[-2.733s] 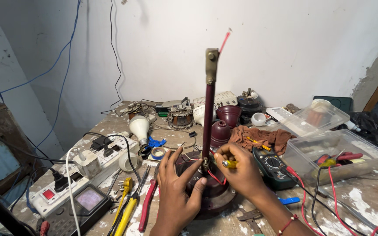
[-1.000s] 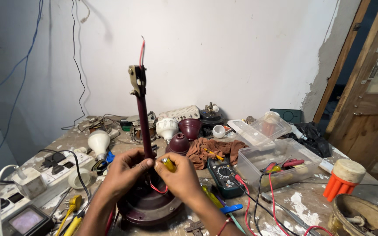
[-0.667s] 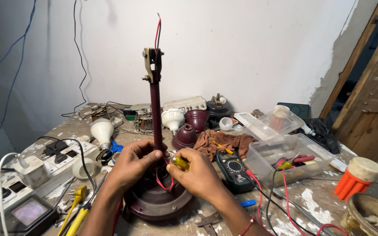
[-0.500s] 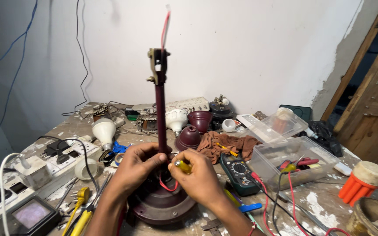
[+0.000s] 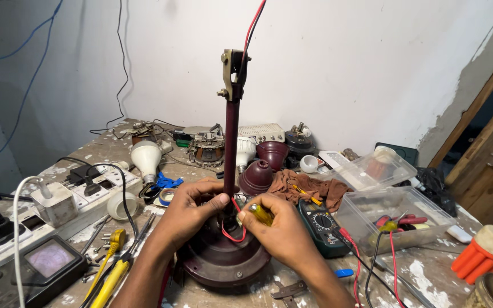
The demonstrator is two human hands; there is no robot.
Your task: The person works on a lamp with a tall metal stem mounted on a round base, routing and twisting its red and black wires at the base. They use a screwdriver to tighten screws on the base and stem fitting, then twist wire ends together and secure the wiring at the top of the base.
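Note:
A maroon ceiling-fan motor stands on the workbench with its maroon rod pointing up to a metal bracket. A red wire runs up past the bracket, and a red wire loop sits at the rod's base. My left hand grips the bottom of the rod. My right hand holds a yellow-handled screwdriver aimed at the base of the rod, next to the red loop.
A multimeter with red and black leads lies right of the motor. Clear plastic boxes sit at the right, an orange-and-cream part further right. Power strips, a bulb, yellow pliers and a small meter crowd the left.
The view has shifted, so the fan sits nearer the frame's middle. Both hands stay at the rod's base, the right still holding the screwdriver.

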